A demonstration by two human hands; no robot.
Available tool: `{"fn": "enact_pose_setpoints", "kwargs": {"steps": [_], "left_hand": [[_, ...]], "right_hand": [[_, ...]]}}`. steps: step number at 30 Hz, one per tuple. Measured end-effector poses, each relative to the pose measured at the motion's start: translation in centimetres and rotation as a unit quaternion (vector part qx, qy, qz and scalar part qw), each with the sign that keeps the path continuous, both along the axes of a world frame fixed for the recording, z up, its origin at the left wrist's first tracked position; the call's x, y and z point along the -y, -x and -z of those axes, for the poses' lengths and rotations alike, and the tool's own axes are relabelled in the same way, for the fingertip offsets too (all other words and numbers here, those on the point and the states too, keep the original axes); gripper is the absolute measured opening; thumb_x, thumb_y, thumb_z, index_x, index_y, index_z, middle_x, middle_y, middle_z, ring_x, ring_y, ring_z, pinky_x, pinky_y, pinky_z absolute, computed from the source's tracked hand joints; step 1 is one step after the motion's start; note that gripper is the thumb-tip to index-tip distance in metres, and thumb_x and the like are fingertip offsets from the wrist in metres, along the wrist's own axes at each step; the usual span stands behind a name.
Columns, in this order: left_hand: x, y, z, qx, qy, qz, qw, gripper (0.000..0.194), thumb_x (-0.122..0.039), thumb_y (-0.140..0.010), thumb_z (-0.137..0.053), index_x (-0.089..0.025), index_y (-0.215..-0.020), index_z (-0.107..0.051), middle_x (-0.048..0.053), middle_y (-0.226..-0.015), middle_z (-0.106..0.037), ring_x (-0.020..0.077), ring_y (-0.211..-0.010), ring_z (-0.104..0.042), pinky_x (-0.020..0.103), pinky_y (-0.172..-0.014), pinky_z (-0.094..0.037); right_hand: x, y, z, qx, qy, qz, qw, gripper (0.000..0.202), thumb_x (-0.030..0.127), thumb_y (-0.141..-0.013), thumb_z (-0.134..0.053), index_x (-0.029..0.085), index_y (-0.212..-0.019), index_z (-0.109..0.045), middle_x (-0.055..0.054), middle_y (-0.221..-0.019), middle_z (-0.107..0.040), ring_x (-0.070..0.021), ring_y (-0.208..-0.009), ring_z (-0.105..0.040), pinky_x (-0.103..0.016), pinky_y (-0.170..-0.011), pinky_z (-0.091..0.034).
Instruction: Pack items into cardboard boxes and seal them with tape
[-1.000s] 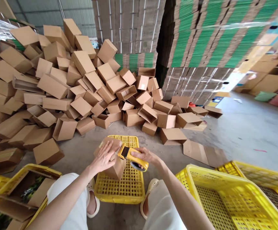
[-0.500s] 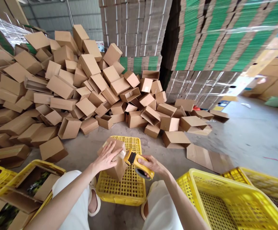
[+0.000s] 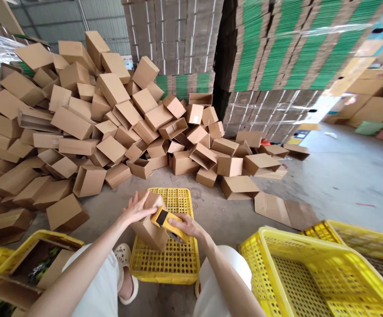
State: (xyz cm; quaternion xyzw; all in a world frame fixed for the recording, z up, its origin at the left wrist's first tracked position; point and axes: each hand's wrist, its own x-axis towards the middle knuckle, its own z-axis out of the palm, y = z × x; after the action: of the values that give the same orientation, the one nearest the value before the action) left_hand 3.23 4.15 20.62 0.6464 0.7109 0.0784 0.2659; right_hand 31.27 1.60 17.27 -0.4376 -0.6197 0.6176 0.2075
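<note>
My R hand [image 3: 184, 225] grips the yellow-black tape dispenser [image 3: 171, 223] at the brown oblong cardboard box [image 3: 148, 232] on the yellow perforated plastic crate [image 3: 165, 276], L hand [image 3: 135, 210] spread open atop box: prob. taping step, next needs box steady w/ even pull.

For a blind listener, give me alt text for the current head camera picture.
A person's right hand holds a yellow tape dispenser at a cardboard box on a yellow crate, left hand touching the box. Behind lie heaped boxes; more crates stand either side.
</note>
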Motion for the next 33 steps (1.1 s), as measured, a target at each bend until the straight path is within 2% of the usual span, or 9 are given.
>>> {"fn": "enact_pose_setpoints", "kwargs": {"steps": [5,10,13,16,20,23,28,31,33], "left_hand": [[-0.6,2.2,0.3,0.034,-0.029,-0.038,0.998,0.108,-0.059,-0.081,-0.079,-0.037,-0.171,-0.025,0.021,-0.177,-0.025,0.0546,-0.157,-0.032,0.071,-0.120,-0.033],[0.7,3.5,1.0,0.165,-0.063,-0.067,0.982,0.101,-0.048,-0.081,-0.080,-0.033,-0.169,-0.032,0.015,-0.173,-0.039,0.0407,-0.156,-0.042,0.055,-0.125,-0.035],[1.2,3.0,2.7,0.315,-0.024,-0.091,0.944,0.099,-0.053,-0.082,-0.080,-0.033,-0.167,-0.034,0.013,-0.165,-0.051,0.0360,-0.148,-0.053,0.049,-0.121,-0.042],[2.2,2.1,6.1,0.467,0.045,-0.096,0.878,0.104,-0.066,-0.080,-0.079,-0.026,-0.166,-0.036,0.016,-0.154,-0.063,0.0350,-0.136,-0.065,0.045,-0.113,-0.051],[4.1,1.6,11.4,0.513,0.079,-0.112,0.847,0.105,-0.072,-0.074,-0.082,-0.024,-0.161,-0.046,0.016,-0.152,-0.066,0.0352,-0.135,-0.067,0.041,-0.110,-0.055],[4.3,2.6,14.0,0.469,0.064,-0.098,0.876,0.088,-0.071,-0.089,-0.066,-0.022,-0.160,-0.049,0.014,-0.147,-0.070,0.0338,-0.135,-0.067,0.043,-0.109,-0.057],[3.0,4.8,14.9,0.297,-0.014,-0.005,0.955,0.062,-0.042,-0.099,-0.049,-0.020,-0.156,-0.057,0.009,-0.149,-0.069,0.0293,-0.146,-0.058,0.048,-0.127,-0.041],[4.1,5.2,15.5,0.260,-0.043,0.061,0.963,0.069,-0.025,-0.093,-0.053,-0.024,-0.162,-0.050,0.002,-0.169,-0.047,0.0238,-0.161,-0.036,0.044,-0.135,-0.026],[5.4,5.1,16.2,0.183,-0.081,0.147,0.969,0.084,-0.018,-0.090,-0.054,-0.026,-0.171,-0.032,0.001,-0.179,-0.024,0.0238,-0.166,-0.020,0.045,-0.136,-0.019]], "right_hand": [[-1.2,1.3,-2.1,0.014,0.001,-0.035,0.999,0.052,0.066,-0.092,-0.069,0.019,-0.116,-0.075,0.000,-0.079,-0.073,-0.0127,-0.058,-0.065,-0.019,-0.050,-0.050],[-1.1,1.2,-6.3,0.049,-0.011,-0.066,0.997,0.056,0.067,-0.090,-0.072,0.023,-0.125,-0.075,-0.001,-0.083,-0.074,-0.0133,-0.057,-0.065,-0.021,-0.050,-0.052],[-1.4,1.0,-8.9,0.086,-0.007,-0.078,0.993,0.053,0.068,-0.090,-0.073,0.020,-0.114,-0.077,-0.002,-0.078,-0.075,-0.0135,-0.056,-0.066,-0.020,-0.050,-0.051],[-1.8,1.1,-9.9,0.164,0.026,-0.091,0.982,0.048,0.066,-0.090,-0.074,0.019,-0.100,-0.077,-0.002,-0.071,-0.073,-0.0146,-0.054,-0.066,-0.021,-0.050,-0.050],[-1.4,2.5,-7.3,0.244,0.062,-0.078,0.965,0.038,0.058,-0.089,-0.078,0.020,-0.093,-0.077,-0.001,-0.068,-0.073,-0.0148,-0.053,-0.065,-0.023,-0.054,-0.053],[-1.3,4.6,-4.2,0.257,0.067,-0.063,0.962,0.033,0.055,-0.093,-0.074,0.022,-0.094,-0.075,-0.001,-0.065,-0.071,-0.0160,-0.052,-0.066,-0.025,-0.054,-0.054],[-3.4,8.5,-1.7,0.312,0.059,-0.056,0.947,0.032,0.051,-0.090,-0.078,0.020,-0.083,-0.071,-0.001,-0.051,-0.064,-0.0198,-0.048,-0.065,-0.029,-0.053,-0.054],[-4.3,9.2,-1.6,0.325,0.058,-0.064,0.942,0.032,0.051,-0.091,-0.077,0.020,-0.085,-0.071,-0.001,-0.053,-0.065,-0.0203,-0.050,-0.066,-0.029,-0.055,-0.055],[-4.3,9.1,-1.6,0.319,0.056,-0.070,0.944,0.031,0.051,-0.093,-0.073,0.021,-0.089,-0.071,-0.002,-0.058,-0.068,-0.0192,-0.052,-0.066,-0.029,-0.055,-0.056]]}}
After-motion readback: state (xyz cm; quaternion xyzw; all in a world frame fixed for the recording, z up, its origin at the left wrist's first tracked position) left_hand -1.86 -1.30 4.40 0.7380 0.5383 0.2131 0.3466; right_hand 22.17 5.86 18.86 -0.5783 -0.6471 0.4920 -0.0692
